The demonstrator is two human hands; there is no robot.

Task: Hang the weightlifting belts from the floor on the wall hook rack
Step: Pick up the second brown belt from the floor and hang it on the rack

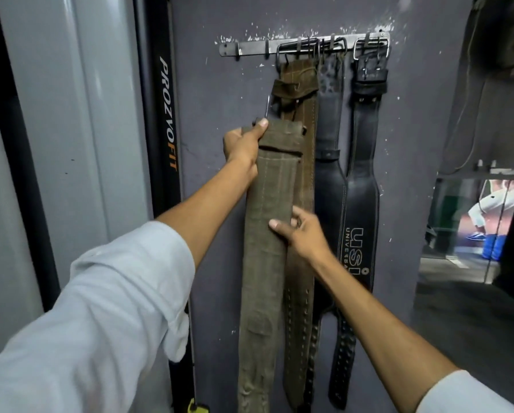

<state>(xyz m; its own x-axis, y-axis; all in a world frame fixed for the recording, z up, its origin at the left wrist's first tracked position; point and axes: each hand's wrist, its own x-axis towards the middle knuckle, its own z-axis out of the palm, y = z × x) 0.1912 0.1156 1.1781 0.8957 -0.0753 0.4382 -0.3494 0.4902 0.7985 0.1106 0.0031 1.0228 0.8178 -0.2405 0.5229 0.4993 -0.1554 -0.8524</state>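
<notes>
Nearest the camera, two pale sleeves reach forward and up. The right hand (305, 234) lies against the middle of an olive canvas belt (267, 234), thumb across its face and fingers curled round its right edge in a loose grip. The left hand (243, 146) closes its grip on the top end of the same belt, thumb pressed over the folded end; a thin metal prong sticks up just above it. This belt is held against the wall, well below the hook rack (303, 46), and its lower end is cut off by the frame.

Behind it a brown suede belt (300, 120) hangs from the rack, partly hidden. Beside that hang a black leather belt (330, 180) and a black belt printed "USI" (361, 204), their buckles crowded on the hooks and hard to tell apart.

The wall (214, 204) is dull grey-purple, chipped white around the rack. At left stands a black upright (166, 114) marked "PROZVOFIT"; at right a mirror (473, 234) shows a blurred room.
</notes>
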